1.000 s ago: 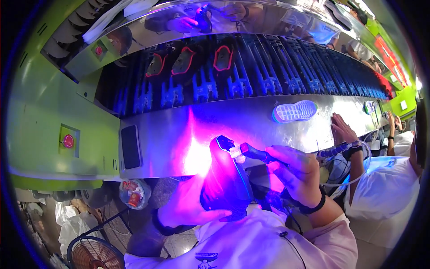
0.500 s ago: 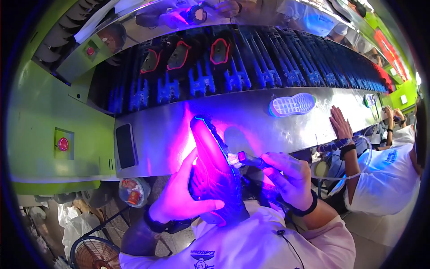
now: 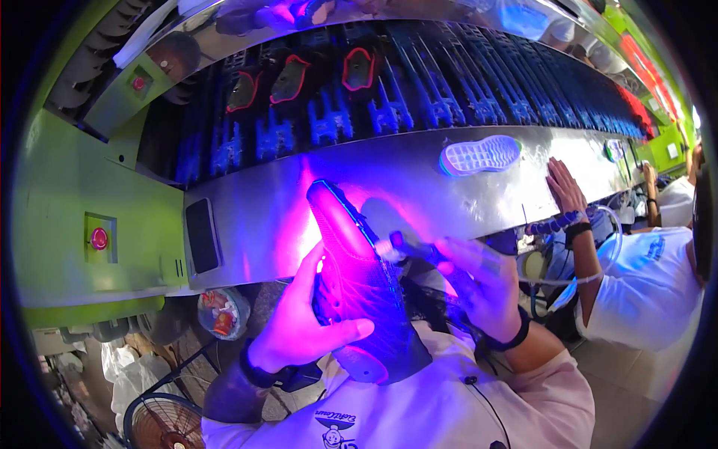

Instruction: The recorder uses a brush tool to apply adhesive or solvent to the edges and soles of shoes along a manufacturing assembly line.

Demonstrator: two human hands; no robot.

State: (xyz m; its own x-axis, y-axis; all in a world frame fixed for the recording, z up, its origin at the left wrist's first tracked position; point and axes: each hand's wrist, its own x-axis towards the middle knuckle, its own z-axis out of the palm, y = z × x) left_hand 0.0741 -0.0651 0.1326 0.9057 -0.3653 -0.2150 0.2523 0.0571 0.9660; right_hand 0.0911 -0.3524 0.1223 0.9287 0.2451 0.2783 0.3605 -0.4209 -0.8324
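A dark shoe upper (image 3: 359, 288) lies tilted in front of me, its toe pointing up toward the metal bench and its heel near my shirt. My left hand (image 3: 310, 333) is wrapped around its left side, with the thumb laid across the top. Purple light covers the hand and shoe. In my right hand (image 3: 479, 288), blurred by motion, is a brush (image 3: 413, 247) with a dark handle. Its pale bristles touch or nearly touch the upper's right edge, just below the toe part.
Behind the metal bench (image 3: 262, 187), a dark rack belt (image 3: 449, 90) carries several red-edged shoe pieces (image 3: 359, 69). A white shoe sole (image 3: 482, 156) and a black phone (image 3: 203, 236) lie on the bench. A co-worker's hand (image 3: 566, 187) rests at right. A fan (image 3: 161, 426) stands lower left.
The shoe upper has turned slightly, its toe shifting left and its heel right. My right hand still works the brush along the same edge, now smeared by motion. The whole view has shifted a little.
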